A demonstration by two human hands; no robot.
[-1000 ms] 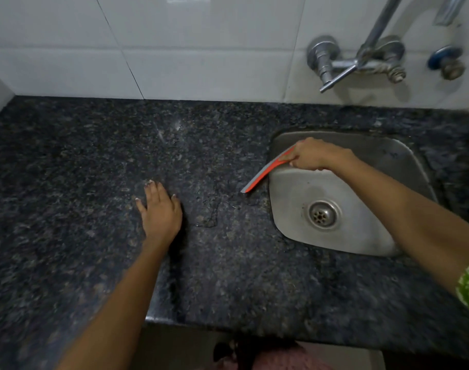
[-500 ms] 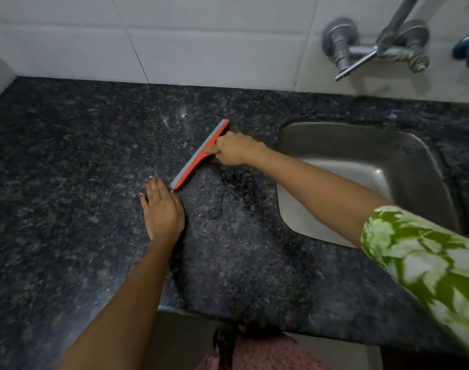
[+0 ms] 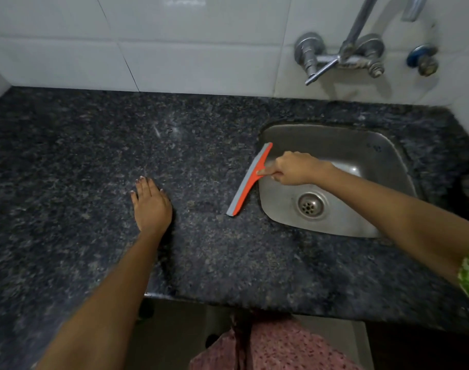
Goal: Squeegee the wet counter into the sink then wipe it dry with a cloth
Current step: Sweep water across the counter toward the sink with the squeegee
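Head view: left of the sink (image 3: 383, 145), the left hand (image 3: 151, 206) lies flat on the counter (image 3: 68, 161), fingers straight and together; the right hand (image 3: 292, 168), reaching over the sink's left rim, grips the orange squeegee (image 3: 248, 182), blade slanting along that rim

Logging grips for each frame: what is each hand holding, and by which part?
Right hand grips the orange squeegee by its short handle, behind the blade's middle. Left hand holds nothing, resting flat on the counter.
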